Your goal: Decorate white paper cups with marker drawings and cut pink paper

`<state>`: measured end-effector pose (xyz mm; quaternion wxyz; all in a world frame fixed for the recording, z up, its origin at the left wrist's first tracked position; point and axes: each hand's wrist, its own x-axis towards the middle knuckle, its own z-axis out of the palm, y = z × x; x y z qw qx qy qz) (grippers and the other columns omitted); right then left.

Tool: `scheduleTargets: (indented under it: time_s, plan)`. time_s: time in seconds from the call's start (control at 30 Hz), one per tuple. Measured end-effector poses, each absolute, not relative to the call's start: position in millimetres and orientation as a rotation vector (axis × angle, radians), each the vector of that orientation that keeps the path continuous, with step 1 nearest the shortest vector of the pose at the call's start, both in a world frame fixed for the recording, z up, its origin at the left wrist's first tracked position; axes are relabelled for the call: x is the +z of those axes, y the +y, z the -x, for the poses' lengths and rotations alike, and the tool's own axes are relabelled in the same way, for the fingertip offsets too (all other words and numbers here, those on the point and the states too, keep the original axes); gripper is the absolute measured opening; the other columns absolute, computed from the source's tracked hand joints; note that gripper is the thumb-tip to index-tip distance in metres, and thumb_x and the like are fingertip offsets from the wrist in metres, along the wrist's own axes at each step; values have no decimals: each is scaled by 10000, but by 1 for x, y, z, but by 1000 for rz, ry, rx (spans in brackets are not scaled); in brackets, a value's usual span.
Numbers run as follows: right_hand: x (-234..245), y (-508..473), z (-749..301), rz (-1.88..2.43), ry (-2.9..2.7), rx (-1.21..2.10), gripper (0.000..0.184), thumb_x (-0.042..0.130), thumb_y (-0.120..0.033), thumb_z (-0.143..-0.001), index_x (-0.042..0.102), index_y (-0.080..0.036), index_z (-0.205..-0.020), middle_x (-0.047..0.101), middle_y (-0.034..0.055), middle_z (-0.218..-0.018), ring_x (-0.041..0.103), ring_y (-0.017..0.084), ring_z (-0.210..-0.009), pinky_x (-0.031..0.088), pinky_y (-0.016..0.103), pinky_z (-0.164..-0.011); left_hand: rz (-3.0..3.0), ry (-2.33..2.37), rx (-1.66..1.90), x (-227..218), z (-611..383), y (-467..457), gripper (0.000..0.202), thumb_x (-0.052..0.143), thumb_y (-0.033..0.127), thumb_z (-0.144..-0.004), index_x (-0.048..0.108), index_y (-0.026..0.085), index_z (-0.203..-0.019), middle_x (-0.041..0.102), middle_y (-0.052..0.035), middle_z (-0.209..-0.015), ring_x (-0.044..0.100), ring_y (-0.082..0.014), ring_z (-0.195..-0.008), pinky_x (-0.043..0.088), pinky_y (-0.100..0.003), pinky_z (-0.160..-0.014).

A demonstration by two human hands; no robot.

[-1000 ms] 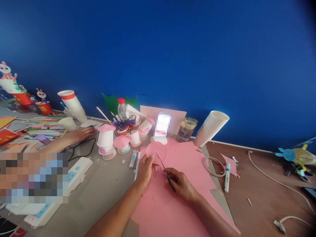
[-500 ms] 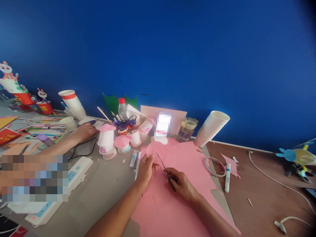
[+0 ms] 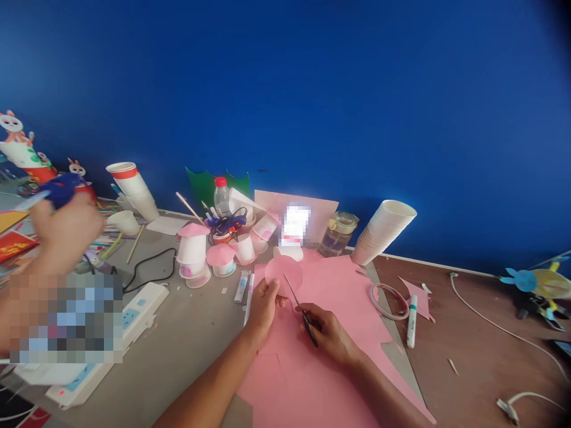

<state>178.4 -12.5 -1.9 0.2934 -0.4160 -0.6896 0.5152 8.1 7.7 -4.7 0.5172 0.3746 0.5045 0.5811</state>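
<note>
Between thumb and fingers, my left hand pinches a pink paper circle by its lower left edge. Dark-handled scissors are gripped in my right hand, their blades pointing up and left against the circle. I cannot tell whether the blades are in a cut or lie over the paper. Under both hands spreads a large sheet of pink paper with jagged edges. Left of my left hand, white paper cups with pink paper tops stand near two tubes.
At the left, a co-worker's blurred hand holds a blue tool above coloured strips. A power strip lies below it. Behind my hands stand a lit screen and a glass jar. Stacked cups, a tape ring and a marker are right.
The co-worker's hand has swung left and up with the blue tool, leaving the white paper near the cups. My own hands, the circle and the scissors have hardly moved.
</note>
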Motion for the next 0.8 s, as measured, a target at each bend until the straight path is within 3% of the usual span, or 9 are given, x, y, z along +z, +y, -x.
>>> scheduleTargets:
  time_s: [0.43, 0.8]
  plan:
    - [2, -12, -178, 1127, -1837, 1370, 255, 512, -252, -825, 611, -151, -1036, 511, -21, -647, 438, 113, -564, 366, 231, -536, -860, 1231, 1407, -6, -7, 8, 358, 569, 495, -799, 511, 179, -641, 541, 28, -498, 540, -117, -490, 400, -235, -549]
    - [-1, -12, -177, 1107, -1853, 1317, 275, 465, -152, -808, 611, -156, -1040, 521, -23, -663, 441, 110, -579, 381, 230, -558, -825, 1224, 1421, -8, -8, 9, 347, 583, 482, -794, 501, 182, -639, 522, 44, -485, 549, -113, -495, 402, -227, -564]
